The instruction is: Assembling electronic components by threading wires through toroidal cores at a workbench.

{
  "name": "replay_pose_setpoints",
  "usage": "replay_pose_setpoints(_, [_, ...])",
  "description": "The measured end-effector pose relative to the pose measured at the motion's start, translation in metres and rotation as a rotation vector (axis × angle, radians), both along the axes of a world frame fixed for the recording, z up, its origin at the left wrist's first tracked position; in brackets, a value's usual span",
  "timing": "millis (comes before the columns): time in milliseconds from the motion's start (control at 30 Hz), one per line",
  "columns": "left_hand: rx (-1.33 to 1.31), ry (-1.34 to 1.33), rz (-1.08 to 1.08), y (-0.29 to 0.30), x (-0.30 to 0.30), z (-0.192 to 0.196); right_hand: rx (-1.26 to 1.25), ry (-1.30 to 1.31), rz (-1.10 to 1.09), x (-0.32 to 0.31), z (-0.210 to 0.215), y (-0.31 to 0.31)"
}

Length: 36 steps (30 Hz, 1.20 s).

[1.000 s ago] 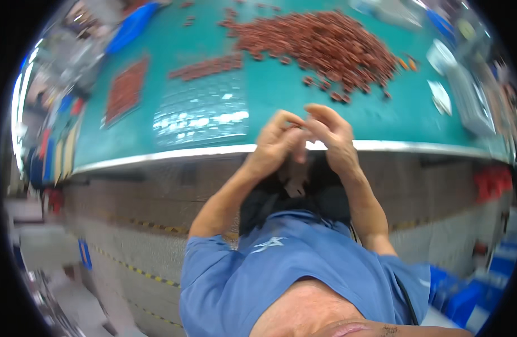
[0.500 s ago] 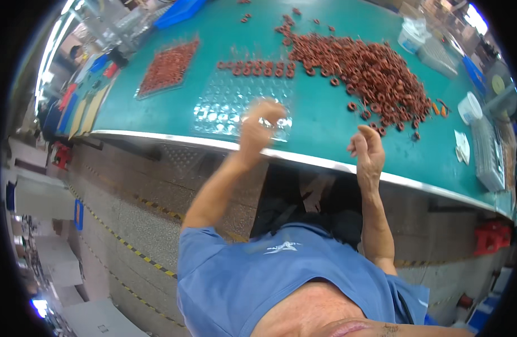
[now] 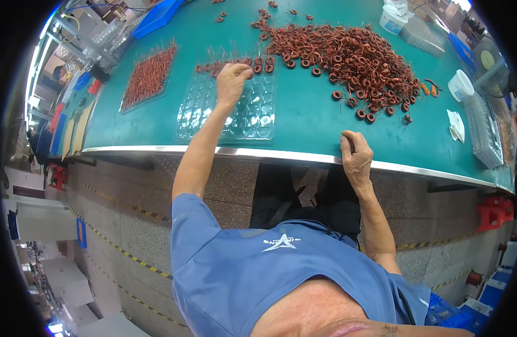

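A clear plastic blister tray (image 3: 224, 121) lies near the table's front edge. Its far rows hold reddish-brown wire-wound ring coils (image 3: 263, 65) with thin leads sticking up; the nearer pockets are bare. My left hand (image 3: 231, 84) reaches over the filled rows, thumb and fingers pinched at a ring coil, which they partly hide. By the table's front edge is my right hand (image 3: 358, 159), its fingers curled in; whatever may be inside them is hidden. A large heap of loose ring coils (image 3: 348, 59) spreads beyond it.
On the left, a second tray (image 3: 149, 77) is packed with coils. White tubs (image 3: 460, 85) and stacked clear trays (image 3: 483, 137) stand at the right, near a crumpled white cloth (image 3: 455, 126). A blue bin (image 3: 157, 18) sits at the far left.
My left hand has moved away from me and left, from the tray's bare pockets to its filled rows. My right hand remains near the table edge, its fingers still curled. The view has shifted slightly.
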<state>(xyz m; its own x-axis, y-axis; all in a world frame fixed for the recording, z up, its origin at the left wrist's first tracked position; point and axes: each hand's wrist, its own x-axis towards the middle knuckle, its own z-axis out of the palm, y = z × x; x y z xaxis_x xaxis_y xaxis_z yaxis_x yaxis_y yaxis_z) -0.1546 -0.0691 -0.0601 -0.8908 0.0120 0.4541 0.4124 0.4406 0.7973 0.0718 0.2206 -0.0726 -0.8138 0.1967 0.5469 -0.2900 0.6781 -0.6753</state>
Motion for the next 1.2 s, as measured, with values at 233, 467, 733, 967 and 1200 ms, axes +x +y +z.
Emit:
replay_pose_setpoints(233, [-0.167, 0.035, -0.009, 0.04, -0.011, -0.005, -0.041, -0.035, 0.012, -0.001, 0.003, 0.0])
replay_pose_setpoints(467, [-0.39, -0.016, 0.067, 0.052, -0.02, -0.007, -0.068, -0.001, 0.045, -0.004, 0.003, -0.001])
replay_pose_setpoints(733, [-0.432, 0.263, -0.456, 0.143, 0.037, 0.022, -0.13, -0.06, 0.014, -0.004, 0.002, 0.007])
replay_pose_setpoints(967, [-0.706, 0.362, -0.65, 0.19, 0.044, -0.006, -0.132, -0.009, 0.056, -0.003, -0.003, 0.006])
replay_pose_setpoints(1200, [0.06, -0.59, -0.739, 0.166, 0.054, 0.018, -0.412, -0.106, -0.009, -0.003, -0.002, 0.009])
